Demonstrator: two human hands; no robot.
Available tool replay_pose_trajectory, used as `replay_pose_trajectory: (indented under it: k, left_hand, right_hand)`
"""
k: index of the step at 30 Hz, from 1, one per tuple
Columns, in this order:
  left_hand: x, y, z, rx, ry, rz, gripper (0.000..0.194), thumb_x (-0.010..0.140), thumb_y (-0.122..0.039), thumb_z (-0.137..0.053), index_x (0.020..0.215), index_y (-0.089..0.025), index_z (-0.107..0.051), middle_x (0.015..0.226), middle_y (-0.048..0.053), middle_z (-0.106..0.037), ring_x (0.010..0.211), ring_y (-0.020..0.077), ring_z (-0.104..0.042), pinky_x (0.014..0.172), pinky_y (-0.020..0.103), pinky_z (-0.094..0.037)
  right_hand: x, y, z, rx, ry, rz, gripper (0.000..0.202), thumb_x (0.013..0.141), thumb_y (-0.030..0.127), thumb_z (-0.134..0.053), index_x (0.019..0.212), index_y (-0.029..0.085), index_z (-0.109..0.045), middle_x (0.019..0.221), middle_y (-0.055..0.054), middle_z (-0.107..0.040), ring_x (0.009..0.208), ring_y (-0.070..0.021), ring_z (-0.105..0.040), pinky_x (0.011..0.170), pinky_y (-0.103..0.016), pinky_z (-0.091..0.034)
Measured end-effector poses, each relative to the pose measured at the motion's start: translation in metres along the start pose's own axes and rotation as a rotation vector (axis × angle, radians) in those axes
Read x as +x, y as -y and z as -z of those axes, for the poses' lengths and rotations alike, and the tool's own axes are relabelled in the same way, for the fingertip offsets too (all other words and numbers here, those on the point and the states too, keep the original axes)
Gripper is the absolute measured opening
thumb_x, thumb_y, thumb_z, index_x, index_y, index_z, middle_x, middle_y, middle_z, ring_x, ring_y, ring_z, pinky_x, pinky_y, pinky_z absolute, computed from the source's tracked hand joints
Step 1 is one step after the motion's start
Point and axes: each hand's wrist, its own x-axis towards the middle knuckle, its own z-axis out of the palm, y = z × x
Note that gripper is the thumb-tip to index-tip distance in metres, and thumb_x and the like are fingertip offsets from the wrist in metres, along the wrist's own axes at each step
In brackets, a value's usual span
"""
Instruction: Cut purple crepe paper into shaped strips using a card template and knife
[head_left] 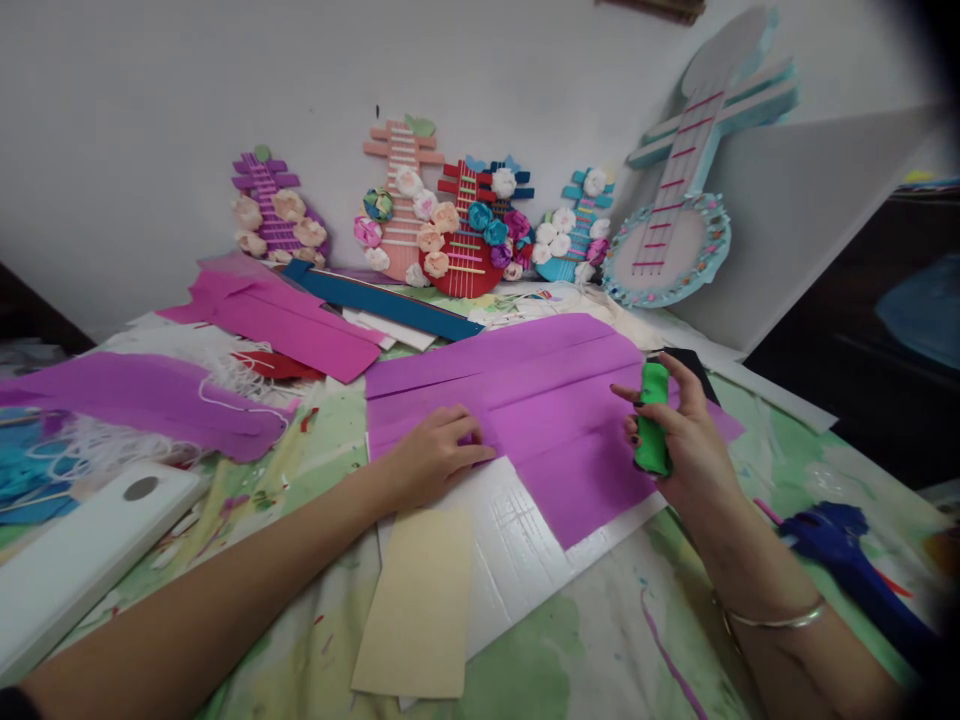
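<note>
My left hand (431,458) rests on the purple paper (577,440), fingers loosely bent and pressed down near its lower left corner. Beneath this sheet lies a white board (517,560), scored with lines where its surface shows. A cream card strip (416,610) overlaps the board just below that hand. Above the right part of the purple sheet, my right hand (686,430) is closed around a short, thick green stick-shaped object (654,415). Its kind is not clear; the index finger is lifted off it.
Decorated toy-guitar shapes (465,220) lean along the back wall, with a larger pale one (667,250) at right. Blue hot glue gun (844,550) lies by my right forearm. To the left are a white device (97,550), pink sheets (277,310) and white string (232,375).
</note>
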Motion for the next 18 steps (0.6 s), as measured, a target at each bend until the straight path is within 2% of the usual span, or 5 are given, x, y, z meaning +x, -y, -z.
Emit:
replay_pose_trajectory:
  k: [3,6,8,12,18]
  left_hand:
    - [0.000,-0.002,0.000,-0.024,-0.007,0.027,0.027,0.094,-0.014,-0.045,0.105,-0.015,-0.069,0.094,0.012,-0.063,0.088,0.0211,-0.053,0.077,0.035,-0.047]
    - [-0.001,-0.003,0.000,-0.047,-0.055,0.051,0.026,0.093,-0.013,-0.045,0.104,-0.013,-0.068,0.095,0.013,-0.061,0.088,0.0208,-0.054,0.076,0.034,-0.047]
    - [-0.002,-0.003,0.000,-0.060,-0.061,0.038,0.027,0.093,-0.012,-0.045,0.107,-0.014,-0.068,0.099,0.013,-0.061,0.092,0.0211,-0.055,0.079,0.035,-0.048]
    - [-0.003,-0.001,-0.001,-0.032,0.023,-0.008,0.032,0.092,-0.012,-0.045,0.116,-0.019,-0.065,0.110,0.014,-0.058,0.104,0.0242,-0.053,0.086,0.041,-0.048]
    - [-0.002,-0.001,-0.001,-0.044,0.069,0.015,0.034,0.092,-0.012,-0.045,0.117,-0.020,-0.065,0.112,0.013,-0.057,0.106,0.0251,-0.052,0.088,0.043,-0.047]
  right_hand:
    - [0.002,0.002,0.001,0.001,-0.016,-0.083,0.072,0.067,0.019,-0.066,0.132,0.033,-0.038,0.098,-0.002,-0.071,0.048,-0.0100,-0.054,0.039,-0.022,-0.043]
    - [0.001,-0.001,0.000,-0.017,0.117,-0.190,0.040,0.073,0.029,-0.064,0.111,0.019,-0.058,0.099,-0.008,-0.071,0.049,-0.0096,-0.052,0.042,-0.024,-0.044]
    - [-0.001,-0.004,-0.002,-0.028,0.229,-0.252,0.031,0.077,0.034,-0.058,0.100,0.015,-0.064,0.096,-0.010,-0.071,0.053,-0.0111,-0.053,0.048,-0.026,-0.048]
    - [-0.005,-0.010,-0.008,-0.005,0.346,-0.353,0.032,0.081,0.032,-0.049,0.101,0.014,-0.066,0.093,-0.011,-0.070,0.060,-0.0147,-0.058,0.060,-0.030,-0.053]
    - [-0.008,-0.012,-0.011,-0.016,0.384,-0.358,0.024,0.075,0.022,-0.064,0.098,0.016,-0.065,0.079,-0.005,-0.065,0.063,-0.0144,-0.062,0.059,-0.027,-0.054]
